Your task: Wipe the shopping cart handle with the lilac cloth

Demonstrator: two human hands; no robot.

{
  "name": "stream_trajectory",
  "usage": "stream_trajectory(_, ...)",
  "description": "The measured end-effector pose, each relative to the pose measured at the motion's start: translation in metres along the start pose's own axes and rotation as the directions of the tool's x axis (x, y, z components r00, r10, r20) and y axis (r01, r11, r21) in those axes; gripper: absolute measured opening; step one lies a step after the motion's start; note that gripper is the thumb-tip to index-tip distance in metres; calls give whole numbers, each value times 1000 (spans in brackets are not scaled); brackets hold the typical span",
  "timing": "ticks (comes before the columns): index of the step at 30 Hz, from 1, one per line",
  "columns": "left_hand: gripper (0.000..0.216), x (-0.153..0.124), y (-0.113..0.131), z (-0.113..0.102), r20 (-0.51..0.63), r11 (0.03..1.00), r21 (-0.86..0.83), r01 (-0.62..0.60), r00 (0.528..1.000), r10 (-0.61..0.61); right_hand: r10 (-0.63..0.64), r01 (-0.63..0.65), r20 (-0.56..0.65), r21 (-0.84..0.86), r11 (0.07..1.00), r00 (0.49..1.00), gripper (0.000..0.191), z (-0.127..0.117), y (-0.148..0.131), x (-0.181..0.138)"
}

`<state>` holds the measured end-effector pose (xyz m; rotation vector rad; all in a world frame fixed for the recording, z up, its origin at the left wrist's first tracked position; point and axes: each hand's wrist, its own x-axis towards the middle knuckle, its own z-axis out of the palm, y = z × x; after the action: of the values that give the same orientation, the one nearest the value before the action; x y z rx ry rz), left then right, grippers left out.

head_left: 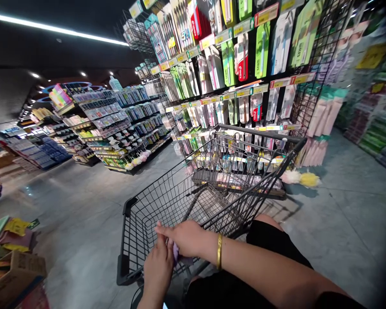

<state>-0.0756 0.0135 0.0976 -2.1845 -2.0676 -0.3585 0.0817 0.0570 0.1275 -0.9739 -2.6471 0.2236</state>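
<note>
A black wire shopping cart (167, 201) stands in front of me in a shop aisle. Both my hands rest at its near rim. My right hand (183, 236), with a gold bangle on the wrist, lies across the rim with fingers pointing left. My left hand (159, 266) comes up from below and meets it. Between the two hands a small purplish item (176, 253) shows, mostly hidden; I cannot name it. The cart's basket looks empty apart from its folded child seat.
A wire display rack (244, 81) of toothbrushes and hanging packs stands just beyond the cart. More stocked shelves (116, 124) run along the left. Cardboard boxes with goods (13, 266) sit at the lower left. Grey floor (341, 206) stretches to the right.
</note>
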Motion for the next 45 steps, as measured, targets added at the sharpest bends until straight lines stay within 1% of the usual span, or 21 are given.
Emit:
stream_trajectory(2, 52, 0, -3, 3, -76, 989, 6, -147, 986, 147, -27, 27, -30, -29, 999, 999, 73, 0, 2, -8)
stream_trajectory(3, 52, -1, -4, 5, -102, 979, 10, -205, 973, 205, -58, 54, -62, -53, 997, 996, 67, -2, 6, -15)
stream_trajectory(5, 57, -2, -5, 9, -144, 968, 16, -249, 958, 248, -100, 90, -113, -87, 992, 989, 49, -11, 18, -33)
stream_trajectory(7, 67, -3, -5, 12, -185, 970, 18, -243, 953, 242, -54, 43, -127, -90, 995, 990, 36, -22, 35, -51)
stream_trajectory(9, 72, -4, -5, 14, -191, 971, 14, -239, 952, 237, 57, -66, -125, -69, 995, 990, 34, -31, 52, -64)
stream_trajectory(11, 67, -1, 0, 14, -139, 982, -10, -190, 972, 187, 122, -129, -122, -53, 990, 985, 36, -33, 58, -69)
stream_trajectory(14, 60, 10, 22, 6, -63, 985, -145, -96, 994, 88, 40, -53, -141, -89, 995, 989, 35, -17, 43, -62)
stream_trajectory(16, 63, 21, 42, -1, -108, 952, -282, -120, 990, 93, -2, -20, -159, -140, 990, 987, 27, -3, 27, -52)
stream_trajectory(18, 67, 31, 60, -5, -179, 913, -367, -178, 977, 118, 17, -40, -148, -154, 987, 989, 19, 4, 21, -46)
stream_trajectory(19, 69, 34, 66, -5, -189, 907, -379, -184, 975, 118, 30, -52, -138, -153, 987, 990, 17, 3, 23, -46)
stream_trajectory(21, 69, 39, 71, 0, -140, 927, -350, -135, 986, 91, 45, -65, -133, -147, 987, 990, 17, -6, 36, -56)
stream_trajectory(23, 68, 40, 71, 6, -48, 960, -264, -89, 996, 79, 75, -100, -172, -140, 985, 982, 21, -20, 55, -72)
stream_trajectory(26, 66, 41, 73, 10, 61, 990, -116, -84, 994, 92, 159, -191, -241, -117, 975, 957, 29, -31, 75, -93)
stream_trajectory(29, 57, 43, 81, 5, 149, 998, -20, -56, 987, 58, 216, -254, -288, -102, 962, 933, 25, -21, 72, -89)
stream_trajectory(32, 55, 46, 86, -5, 255, 999, 13, -48, 966, 43, 209, -247, -325, -80, 966, 922, 22, -6, 63, -76)
stream_trajectory(34, 59, 48, 87, -11, 308, 999, 20, -46, 951, 38, 170, -202, -314, -72, 977, 934, 22, -6, 66, -76)
stream_trajectory(36, 62, 48, 86, -14, 339, 999, 30, -40, 940, 28, 164, -186, -299, -44, 982, 940, 25, -16, 77, -87)
stream_trajectory(38, 63, 49, 86, -14, 339, 999, 40, -23, 941, 8, 240, -241, -327, 39, 970, 914, 32, -30, 89, -104)
stream_trajectory(40, 66, 49, 87, -11, 318, 999, 51, 3, 948, -19, 331, -291, -400, 158, 943, 854, 40, -44, 98, -118)
stream_trajectory(43, 69, 51, 88, -5, 292, 996, 83, 32, 955, -55, 366, -232, -532, 304, 924, 763, 50, -61, 97, -126)
stream_trajectory(45, 67, 52, 88, -3, 302, 996, 87, 31, 952, -56, 349, -174, -574, 337, 925, 741, 55, -69, 90, -122)
